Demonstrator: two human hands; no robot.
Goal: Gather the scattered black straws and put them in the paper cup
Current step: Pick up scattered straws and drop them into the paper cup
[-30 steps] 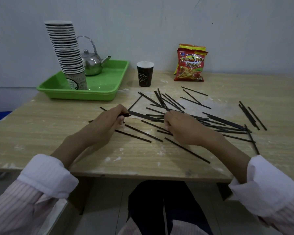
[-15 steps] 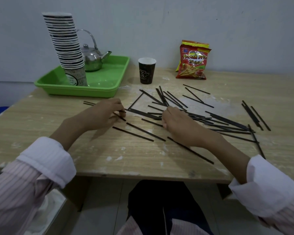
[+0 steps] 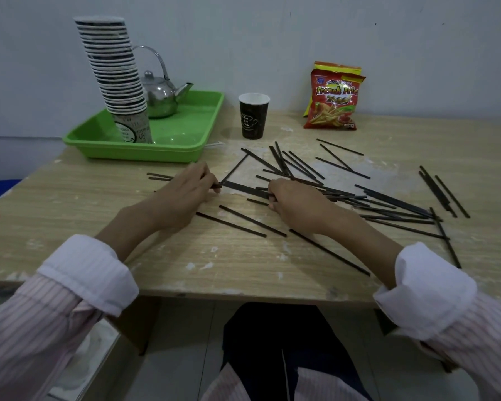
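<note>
Head view: a person's left hand [image 3: 182, 192] and right hand [image 3: 297, 204] rest on the bench [image 3: 70, 215], each pinched on one end of a small bundle of black straws [image 3: 243, 189] lying between them. Dozens more straws [image 3: 394, 202] lie scattered toward three o'clock. The paper cup [image 3: 253, 115] stands upright and empty at twelve o'clock, well apart. Squaring the ends and sweeping strays inward before lifting would likely serve best.
</note>
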